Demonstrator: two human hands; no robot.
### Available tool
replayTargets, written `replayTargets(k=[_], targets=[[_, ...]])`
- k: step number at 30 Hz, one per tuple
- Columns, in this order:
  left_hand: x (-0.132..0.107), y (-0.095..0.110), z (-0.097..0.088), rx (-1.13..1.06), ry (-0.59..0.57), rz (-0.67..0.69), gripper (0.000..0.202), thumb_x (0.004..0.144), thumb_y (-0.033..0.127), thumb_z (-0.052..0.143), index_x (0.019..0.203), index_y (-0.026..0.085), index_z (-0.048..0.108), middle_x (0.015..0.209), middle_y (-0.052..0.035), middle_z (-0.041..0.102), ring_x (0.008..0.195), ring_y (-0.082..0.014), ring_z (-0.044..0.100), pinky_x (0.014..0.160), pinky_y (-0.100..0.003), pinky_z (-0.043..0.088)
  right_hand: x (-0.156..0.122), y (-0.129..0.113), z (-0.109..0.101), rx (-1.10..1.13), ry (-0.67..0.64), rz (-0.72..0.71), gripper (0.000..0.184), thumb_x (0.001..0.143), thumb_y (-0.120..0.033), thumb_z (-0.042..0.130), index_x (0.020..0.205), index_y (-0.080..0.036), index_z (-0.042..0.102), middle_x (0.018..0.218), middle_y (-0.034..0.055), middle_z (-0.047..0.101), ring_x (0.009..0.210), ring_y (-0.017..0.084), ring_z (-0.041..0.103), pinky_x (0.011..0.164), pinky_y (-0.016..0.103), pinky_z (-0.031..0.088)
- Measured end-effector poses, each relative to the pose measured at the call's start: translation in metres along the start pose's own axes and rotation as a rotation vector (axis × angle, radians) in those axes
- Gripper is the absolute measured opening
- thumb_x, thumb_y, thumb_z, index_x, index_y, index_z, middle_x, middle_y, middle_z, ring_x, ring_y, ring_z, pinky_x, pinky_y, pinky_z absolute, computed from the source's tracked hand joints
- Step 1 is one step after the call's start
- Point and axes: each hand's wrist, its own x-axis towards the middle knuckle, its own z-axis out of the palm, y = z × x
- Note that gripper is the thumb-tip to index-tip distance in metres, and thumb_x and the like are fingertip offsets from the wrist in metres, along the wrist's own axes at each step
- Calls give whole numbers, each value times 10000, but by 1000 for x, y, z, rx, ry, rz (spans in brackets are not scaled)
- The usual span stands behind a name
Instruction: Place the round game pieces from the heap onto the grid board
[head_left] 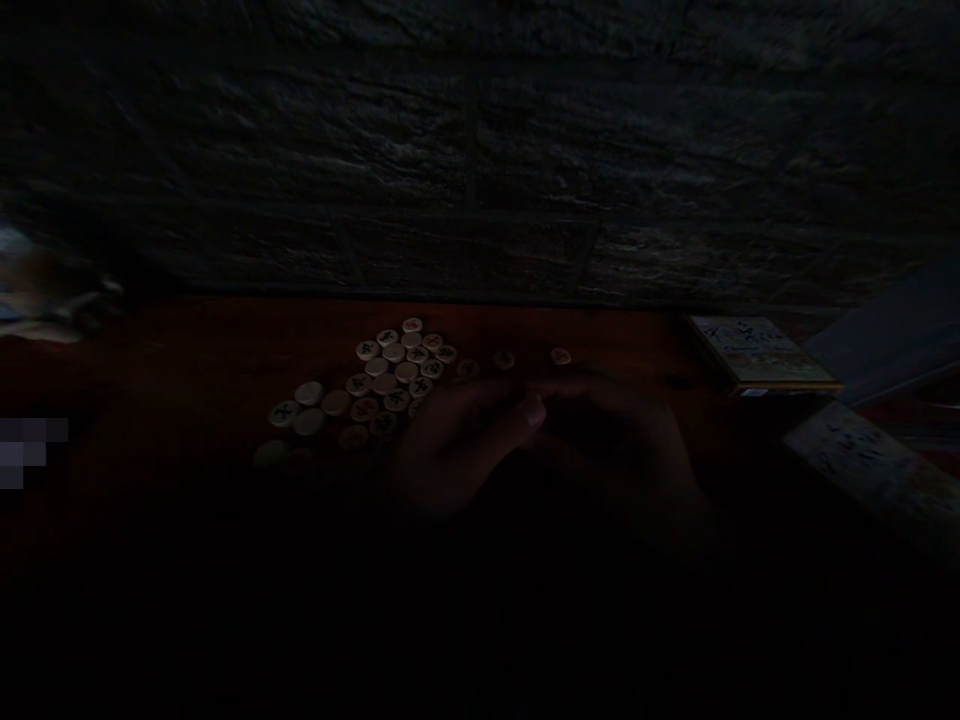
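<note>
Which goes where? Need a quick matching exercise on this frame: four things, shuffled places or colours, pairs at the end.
1. cluster of round pieces
2. flat printed item nearer the wall
3. block wall
4. right hand

A. right of both hands
B. between the left hand and the flat printed item
C. pale, mostly left of both hands
D. dark, behind the tabletop

Pairs: 1-C, 2-A, 3-D, 4-B
</note>
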Motion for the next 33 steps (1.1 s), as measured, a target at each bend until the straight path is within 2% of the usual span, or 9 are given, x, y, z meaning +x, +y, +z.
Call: replayTargets(k=[3,8,11,15,19,24,27,33], targets=[[0,-1,0,5,5,6,246,991,444,672,971,228,790,921,-19,798,874,-182,737,750,-271,564,0,2,0,-1,1,21,352,841,-212,861,1171,-279,756,1104,28,812,996,209,780,884,359,635],[0,-1,1,-43,-5,-1,229,974,417,695,953,206,782,934,-17,795,883,-175,730,777,-257,551,1,4,-1,-26,14,-58,260,862,-211,842,1107,-274,779,1096,16,810,989,189,777,886,324,632],[0,-2,1,-107,-24,22,246,978,439,695,974,211,789,919,-10,789,863,-166,723,772,-248,546,0,2,-1,-13,33,-39,280,856,-195,844,1116,-278,785,1095,18,812,959,185,784,875,317,636],[-1,-2,1,-58,0,9,254,987,449,686,997,222,799,915,-9,782,889,-169,712,765,-243,529,0,0,-1,-2,29,-23,308,842,-201,856,1132,-275,781,1101,30,815,968,197,789,850,321,645],[-1,-1,1,-20,2,-4,223,974,416,699,936,211,781,888,-1,766,869,-160,701,736,-231,518,1,2,0,-18,11,-35,304,853,-202,848,1140,-267,776,1101,23,816,978,187,788,873,312,638],[-1,3,3,-90,-14,5,216,970,386,679,883,205,759,899,-12,778,845,-171,713,742,-256,544,1,0,0,-16,29,-60,280,844,-167,854,1105,-247,791,1085,13,821,984,158,785,866,259,631],[0,3,2,-67,-16,18,214,977,383,663,917,209,772,927,-19,790,877,-183,725,774,-270,560,0,-1,0,-22,33,-53,283,846,-166,852,1110,-251,791,1077,15,820,967,161,782,858,270,629],[0,1,0,-7,1,42,213,979,374,666,911,189,750,888,-12,768,844,-169,708,742,-256,536,0,2,0,-13,8,-20,318,845,-209,856,1146,-262,767,1059,17,823,943,178,789,850,308,634]])
